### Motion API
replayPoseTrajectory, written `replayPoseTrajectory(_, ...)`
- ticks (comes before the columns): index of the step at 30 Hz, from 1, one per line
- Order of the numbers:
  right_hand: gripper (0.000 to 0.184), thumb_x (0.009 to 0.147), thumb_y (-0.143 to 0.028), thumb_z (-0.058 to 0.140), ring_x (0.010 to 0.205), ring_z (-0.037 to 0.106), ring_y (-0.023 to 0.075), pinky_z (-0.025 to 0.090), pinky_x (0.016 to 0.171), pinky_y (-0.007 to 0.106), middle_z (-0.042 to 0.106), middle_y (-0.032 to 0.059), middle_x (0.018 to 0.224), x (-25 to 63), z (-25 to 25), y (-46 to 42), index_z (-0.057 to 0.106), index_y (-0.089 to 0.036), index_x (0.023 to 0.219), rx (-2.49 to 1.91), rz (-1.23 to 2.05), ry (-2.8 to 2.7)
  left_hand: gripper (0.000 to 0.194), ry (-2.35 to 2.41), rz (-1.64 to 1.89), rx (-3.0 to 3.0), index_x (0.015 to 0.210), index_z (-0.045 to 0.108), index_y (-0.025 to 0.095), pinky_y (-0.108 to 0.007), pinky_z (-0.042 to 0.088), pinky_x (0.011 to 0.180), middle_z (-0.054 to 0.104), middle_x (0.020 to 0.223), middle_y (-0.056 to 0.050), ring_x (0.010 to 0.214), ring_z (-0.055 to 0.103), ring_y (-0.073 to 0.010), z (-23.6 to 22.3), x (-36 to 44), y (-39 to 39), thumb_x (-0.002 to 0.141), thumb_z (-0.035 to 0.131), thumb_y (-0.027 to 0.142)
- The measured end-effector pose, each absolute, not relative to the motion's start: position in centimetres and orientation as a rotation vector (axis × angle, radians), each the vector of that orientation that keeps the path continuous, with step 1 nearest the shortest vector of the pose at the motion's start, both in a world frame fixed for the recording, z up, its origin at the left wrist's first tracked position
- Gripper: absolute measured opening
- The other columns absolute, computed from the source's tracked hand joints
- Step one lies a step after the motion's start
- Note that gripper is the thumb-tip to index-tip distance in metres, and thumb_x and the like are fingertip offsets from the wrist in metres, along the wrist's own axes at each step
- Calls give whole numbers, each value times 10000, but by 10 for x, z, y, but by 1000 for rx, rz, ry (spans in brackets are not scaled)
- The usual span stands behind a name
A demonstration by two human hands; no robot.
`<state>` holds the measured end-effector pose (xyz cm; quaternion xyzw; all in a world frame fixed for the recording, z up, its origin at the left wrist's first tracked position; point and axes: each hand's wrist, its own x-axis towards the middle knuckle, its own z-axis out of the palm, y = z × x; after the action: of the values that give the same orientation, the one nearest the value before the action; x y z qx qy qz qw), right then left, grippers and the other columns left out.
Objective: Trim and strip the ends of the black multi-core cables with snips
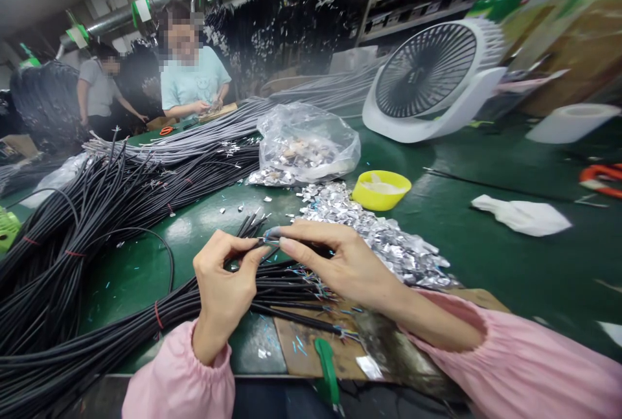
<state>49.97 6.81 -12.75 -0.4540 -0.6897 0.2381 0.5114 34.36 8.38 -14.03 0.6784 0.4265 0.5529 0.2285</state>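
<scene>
My left hand (pixel 226 283) pinches a black cable near its end, with thumb and forefinger pressed together. From the other side my right hand (pixel 347 260) closes thumb and forefinger on the thin wires (pixel 272 241) at that cable's end; a bit of blue shows there. Just below both hands runs a bundle of black cables (pixel 179 302), tied with a red band, its stripped ends fanning out in coloured wires (pixel 311 280). Beyond my right hand spreads a pile of small silver foil pieces (pixel 389 237). Several more cable ends (pixel 253 221) poke out behind my fingers.
A yellow dish (pixel 381 192), a clear plastic bag (pixel 308 144) of foil pieces and a white fan (pixel 427 82) stand farther back. Large black cable bundles (pixel 97 205) fill the left. A green-handled tool (pixel 326 367) lies at the table's front edge. A co-worker (pixel 194 82) sits opposite.
</scene>
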Motion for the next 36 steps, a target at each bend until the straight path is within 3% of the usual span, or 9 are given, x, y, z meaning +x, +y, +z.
replayPoseTrajectory(9,293,861,-366,508,651,633,180,511,554,271,681,61,723,499,-128,68,717,-162,866,-1112,551,-1673,126,1160,1687,1969,639,595,180,-201,387,539,547,607,47,571,490,-77,-142,348,82,718,680,130)
replayPoseTrajectory(36,268,833,-363,529,664,636,174,521,577,271,694,50,743,500,-128,69,726,-183,851,-1110,615,-1641,162,1208,1693,2047,615,559,175,-209,368,509,509,583,45,539,467,-77,-141,349,80,746,651,154)
